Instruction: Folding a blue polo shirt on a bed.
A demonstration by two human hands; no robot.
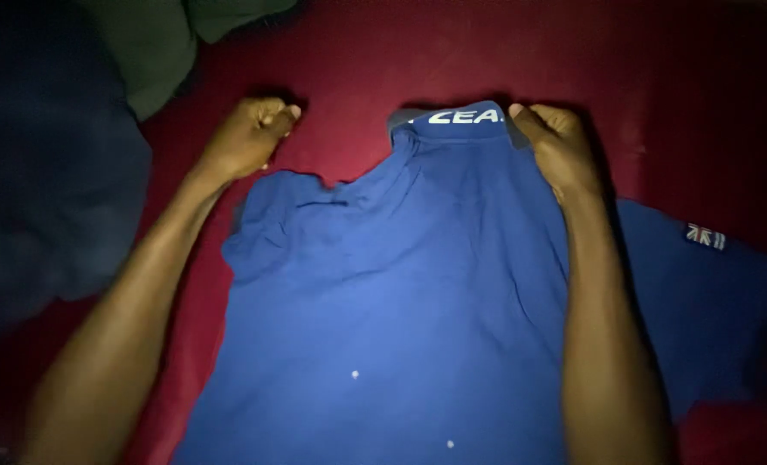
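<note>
Nearest the viewer, the blue short-sleeved cotton polo shirt (401, 301) lies spread flat on the dark red fabric surface (452, 52), its body filling the near middle and running off the near edge. A few small white specks sit on the near part of the cloth. Both bare forearms reach over it from the near side, left arm along the shirt's left edge, right arm across its right half.

On the right, the shirt's sleeve spreads outward, with a small flag patch (705, 235) in red, white and blue near its far edge.

Farther out, the left shoulder of the shirt is bunched and wrinkled. The left hand (247, 136) is curled shut in a fist just beyond that shoulder; whether it pinches cloth, cannot tell. The right hand (556, 142) is closed on the shirt's collar (452, 119) at its right end, fingers folded over the edge. The collar has white lettering and a grey inner side.

Far left, a dark navy heap of cloth (48, 172) lies on the surface, and beyond it an olive green garment (155, 43) at the far edge. Lighting is dim away from the middle.
</note>
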